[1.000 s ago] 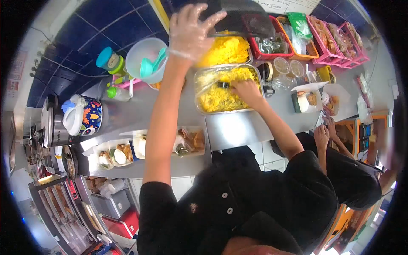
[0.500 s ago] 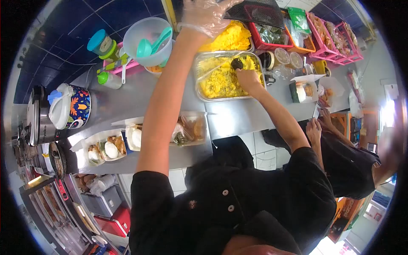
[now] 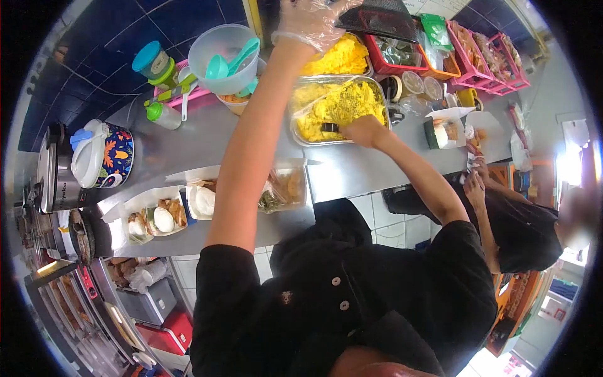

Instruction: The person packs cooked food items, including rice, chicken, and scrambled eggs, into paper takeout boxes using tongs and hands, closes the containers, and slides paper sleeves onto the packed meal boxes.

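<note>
My left hand (image 3: 308, 25), in a clear plastic glove, is raised at the top of the view. It appears closed on the edge of a black mesh cover (image 3: 383, 24), though the frame edge cuts off some fingers. The cover tilts over a tray of yellow food (image 3: 342, 56). Nearer me lies a clear rectangular container (image 3: 301, 139) of yellow rice (image 3: 342, 103) with dark flecks. My right hand (image 3: 364, 131) is closed over its front edge around a black utensil (image 3: 330, 127); its working end cannot be made out.
Open food boxes (image 3: 164, 220) with eggs stand at the front left, partly behind my forearm. A clear bowl (image 3: 220, 56) holds turquoise ladles. A patterned rice pot (image 3: 110, 157) stands left; red (image 3: 396, 56) and pink baskets (image 3: 471, 63) are at the back right. A co-worker (image 3: 515, 220) works at right.
My right hand has moved toward me, from the middle of the yellow rice to the container's front side, with the black utensil. My left hand stays raised beside the mesh cover.
</note>
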